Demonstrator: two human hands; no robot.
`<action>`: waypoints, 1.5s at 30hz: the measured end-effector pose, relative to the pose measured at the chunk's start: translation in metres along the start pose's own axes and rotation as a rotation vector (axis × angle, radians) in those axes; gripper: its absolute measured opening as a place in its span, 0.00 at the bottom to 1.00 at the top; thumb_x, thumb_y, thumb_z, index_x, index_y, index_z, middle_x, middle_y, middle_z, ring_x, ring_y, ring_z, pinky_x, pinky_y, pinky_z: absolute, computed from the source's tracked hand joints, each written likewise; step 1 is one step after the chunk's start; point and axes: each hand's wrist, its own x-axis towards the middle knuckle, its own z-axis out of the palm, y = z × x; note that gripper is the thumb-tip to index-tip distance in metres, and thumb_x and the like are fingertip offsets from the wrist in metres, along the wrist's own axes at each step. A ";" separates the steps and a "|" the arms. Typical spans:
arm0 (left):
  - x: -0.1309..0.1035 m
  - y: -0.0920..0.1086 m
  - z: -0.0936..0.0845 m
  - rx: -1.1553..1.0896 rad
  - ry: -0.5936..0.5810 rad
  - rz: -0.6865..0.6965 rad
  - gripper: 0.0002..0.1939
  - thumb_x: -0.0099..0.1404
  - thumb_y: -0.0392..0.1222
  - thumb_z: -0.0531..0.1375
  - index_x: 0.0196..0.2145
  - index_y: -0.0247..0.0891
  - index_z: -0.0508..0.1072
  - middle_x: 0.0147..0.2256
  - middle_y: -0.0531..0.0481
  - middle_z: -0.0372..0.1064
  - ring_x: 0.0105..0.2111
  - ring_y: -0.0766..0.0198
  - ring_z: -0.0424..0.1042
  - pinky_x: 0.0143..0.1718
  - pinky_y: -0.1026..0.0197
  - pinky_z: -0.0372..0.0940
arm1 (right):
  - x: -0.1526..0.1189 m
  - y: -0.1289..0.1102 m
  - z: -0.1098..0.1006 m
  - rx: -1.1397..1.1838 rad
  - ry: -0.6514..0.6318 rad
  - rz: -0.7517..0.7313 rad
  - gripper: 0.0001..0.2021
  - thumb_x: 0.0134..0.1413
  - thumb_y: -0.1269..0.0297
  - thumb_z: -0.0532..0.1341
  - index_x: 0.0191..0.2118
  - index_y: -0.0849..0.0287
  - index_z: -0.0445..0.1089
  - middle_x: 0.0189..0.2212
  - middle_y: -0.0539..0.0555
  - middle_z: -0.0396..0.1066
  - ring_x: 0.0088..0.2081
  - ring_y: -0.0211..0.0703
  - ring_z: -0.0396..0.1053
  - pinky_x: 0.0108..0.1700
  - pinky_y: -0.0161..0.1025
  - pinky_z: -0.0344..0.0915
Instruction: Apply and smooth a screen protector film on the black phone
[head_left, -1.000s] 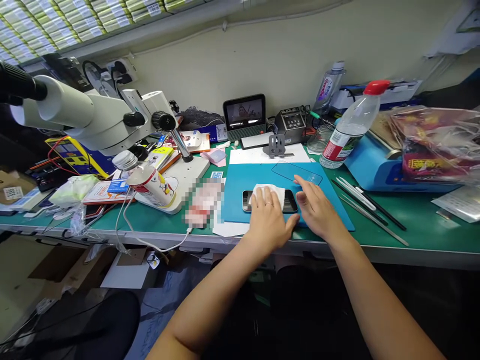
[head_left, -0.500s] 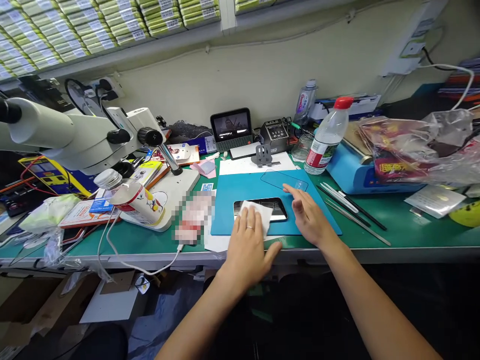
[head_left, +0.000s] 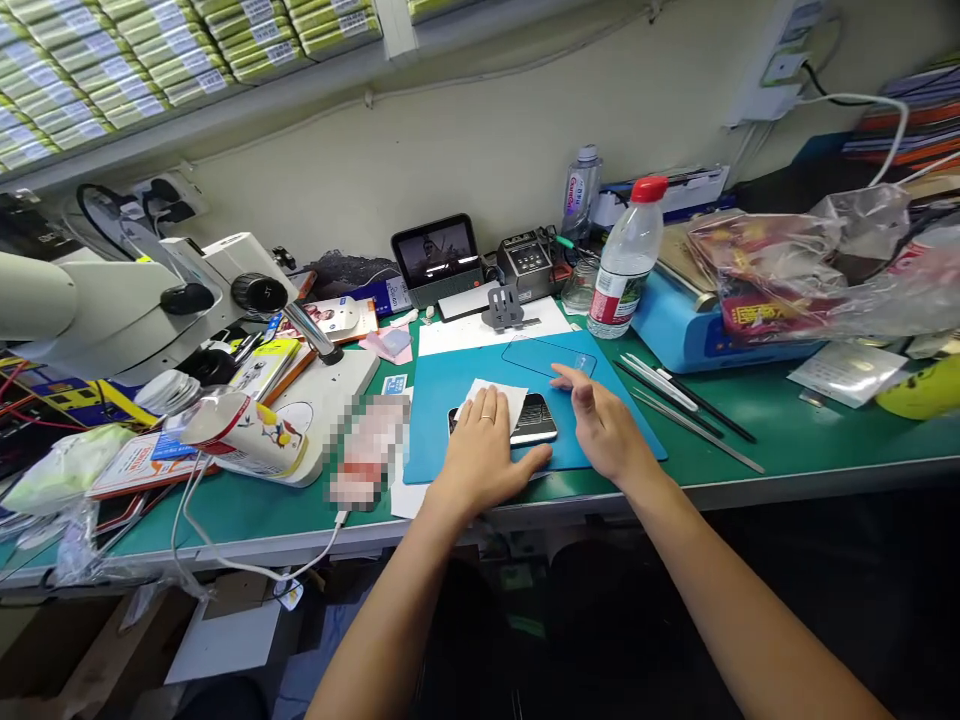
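Beneath the flat left hand (head_left: 480, 462) and wipe (head_left: 511, 401), the phone (head_left: 538, 420) could be scratched by trapped grit. The right hand (head_left: 606, 428) is left empty.

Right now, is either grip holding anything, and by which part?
Nothing is clasped: the left grip lies flat over the white wipe on the phone; the right grip looks empty.

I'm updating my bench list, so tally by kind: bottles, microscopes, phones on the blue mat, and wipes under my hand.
Bottles: 3 (red-capped bottle, rear bottle, fruit-labelled bottle)
Microscope: 1
Phone on the blue mat: 1
Wipe under the left hand: 1
Total: 6
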 end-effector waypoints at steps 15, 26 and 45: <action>-0.023 0.036 0.020 -0.060 0.114 0.172 0.53 0.68 0.74 0.48 0.71 0.23 0.50 0.72 0.32 0.42 0.72 0.45 0.43 0.71 0.45 0.47 | -0.001 0.004 -0.003 0.053 -0.018 0.010 0.50 0.59 0.28 0.31 0.61 0.62 0.69 0.50 0.66 0.78 0.55 0.61 0.73 0.59 0.58 0.65; -0.074 -0.024 0.012 0.070 0.152 -0.037 0.41 0.75 0.62 0.45 0.71 0.24 0.49 0.71 0.31 0.43 0.72 0.46 0.44 0.70 0.42 0.52 | 0.000 0.001 -0.001 -0.017 -0.044 0.007 0.49 0.59 0.29 0.31 0.62 0.60 0.69 0.52 0.65 0.77 0.56 0.61 0.72 0.58 0.58 0.66; 0.001 0.007 0.010 0.027 0.201 0.190 0.34 0.76 0.59 0.46 0.67 0.30 0.59 0.69 0.40 0.55 0.71 0.48 0.50 0.70 0.48 0.48 | 0.004 0.009 0.001 0.070 -0.004 0.029 0.50 0.57 0.27 0.29 0.60 0.57 0.71 0.50 0.63 0.78 0.54 0.59 0.73 0.60 0.58 0.65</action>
